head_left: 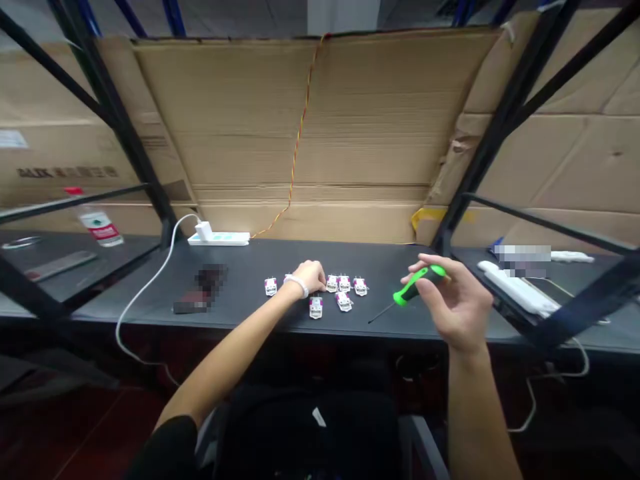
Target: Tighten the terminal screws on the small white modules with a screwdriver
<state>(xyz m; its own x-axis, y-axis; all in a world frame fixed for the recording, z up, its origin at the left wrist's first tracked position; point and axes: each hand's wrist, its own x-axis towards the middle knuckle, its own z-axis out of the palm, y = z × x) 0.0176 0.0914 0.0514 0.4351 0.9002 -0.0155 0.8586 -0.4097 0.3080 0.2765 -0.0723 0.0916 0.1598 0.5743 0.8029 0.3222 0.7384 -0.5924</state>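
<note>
Green-handled screwdriver sits in the right grip, tip pointing down-left.

Head-worn view, wide, looking forward and down over near edge of table. Left hand near, at 6 o'clock just below centre; right hand near, at 4. Cardboard wall farther off at 12, floor at 8.
</note>
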